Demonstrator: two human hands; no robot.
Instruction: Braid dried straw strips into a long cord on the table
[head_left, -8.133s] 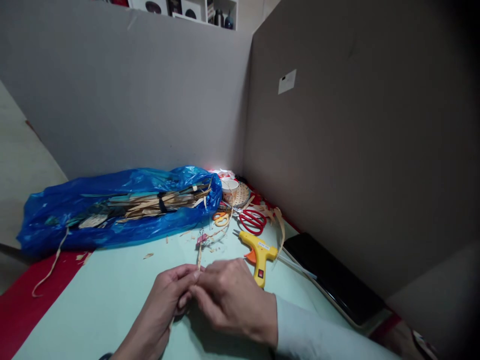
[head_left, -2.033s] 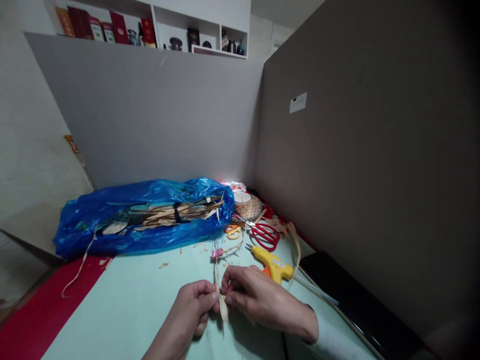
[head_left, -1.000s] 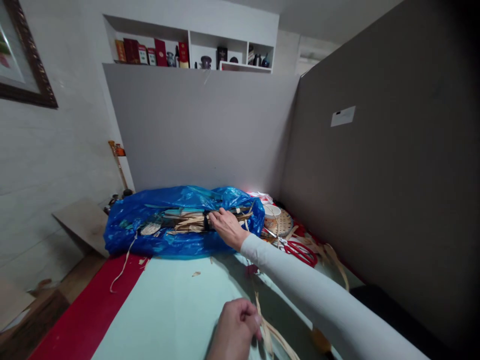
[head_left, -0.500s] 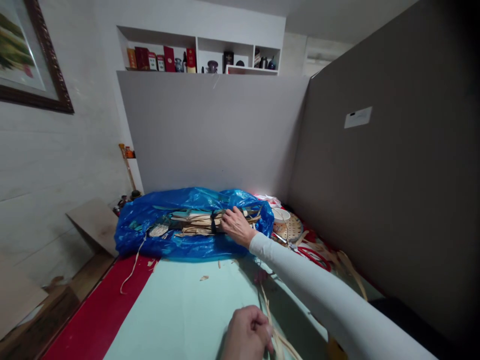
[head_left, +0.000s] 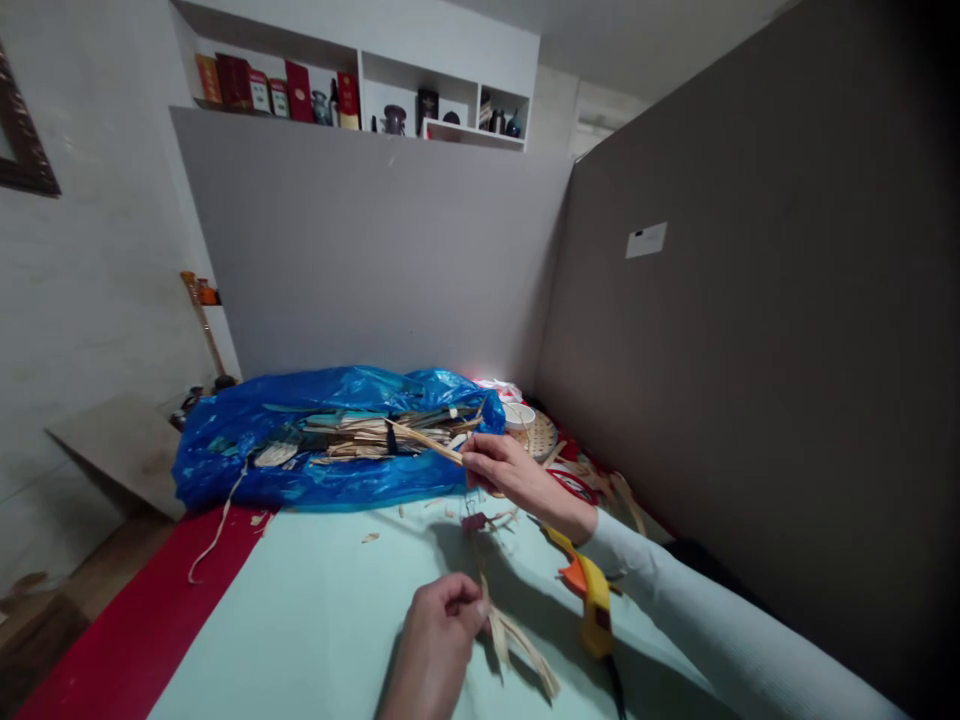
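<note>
My right hand (head_left: 504,468) pinches the end of a long tan straw strip (head_left: 424,440) that runs back into the tied bundle of strips (head_left: 360,438) lying in the open blue plastic bag (head_left: 247,450). My left hand (head_left: 442,625) is closed near the front edge of the pale green mat (head_left: 300,610), pinching a small piece of woven straw strips (head_left: 517,645) whose loose ends fan out to the right. A pink binder clip (head_left: 474,521) lies between my two hands.
A yellow glue gun (head_left: 592,600) lies right of the woven piece. A white cup (head_left: 519,415), a round woven mat (head_left: 541,436) and red scissors (head_left: 574,482) sit in the back corner. Grey partition panels (head_left: 360,250) close off the back and right. A red cloth (head_left: 135,600) borders the mat on the left.
My right hand left the woven piece, reached into the blue bag's bundle, and has now drawn back with one strip pulled partly out. My left hand kept hold of the woven piece.
</note>
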